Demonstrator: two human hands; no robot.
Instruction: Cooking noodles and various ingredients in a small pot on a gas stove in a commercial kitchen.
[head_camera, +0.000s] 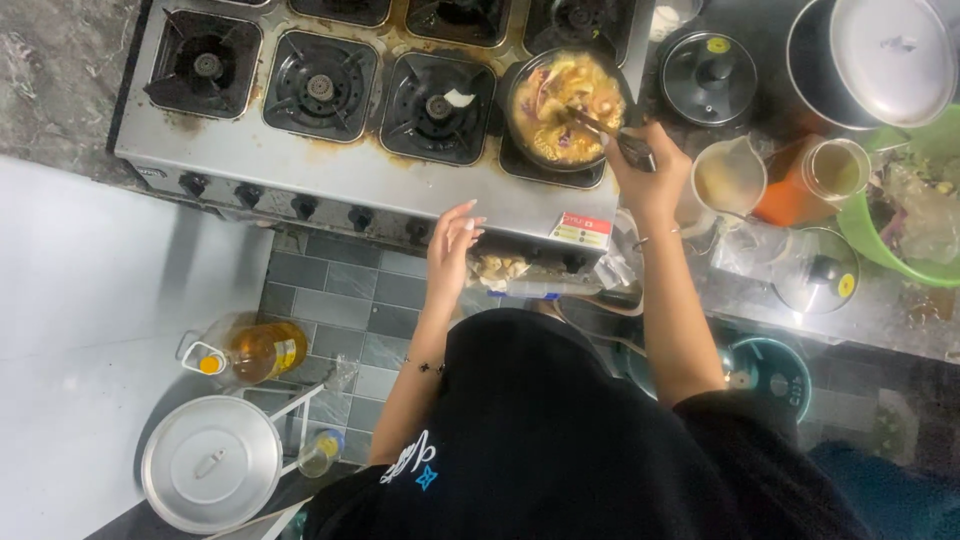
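Stove (330, 165) of stained, greasy steel fills the top of the view, square black cast-iron burner grates in rows, round black knobs along its front edge. Right hand (648, 178) reaches to 1 o'clock, fingers clamped together around the dark handle of a spoon (600, 128), its tip sunk in the pan (567, 108). Pan is round, dark-rimmed, sits on the rightmost front burner, full of wet yellow-orange lumpy food with purple bits. Left hand (452, 245) hovers at 12 o'clock just off the stove's front edge, fingers spread apart and loosely curled, holding nothing, thin bracelet on the wrist.

At 2 o'clock on the wet steel counter: round black glass lid (708, 76) with knob, big grey metal pot (880, 60) with smooth lid, clear plastic jug (728, 180) of cloudy liquid just beside the right wrist, orange bottle (810, 178), green plastic bowl (915, 215) with leafy scraps, second glass lid (815, 270) lying flat.

At 8 o'clock on the floor: clear oil bottle (255, 350) with amber liquid, yellow cap, and a round shiny metal lidded pot (210, 463). Grey rectangular floor tiles (350, 290) below the stove
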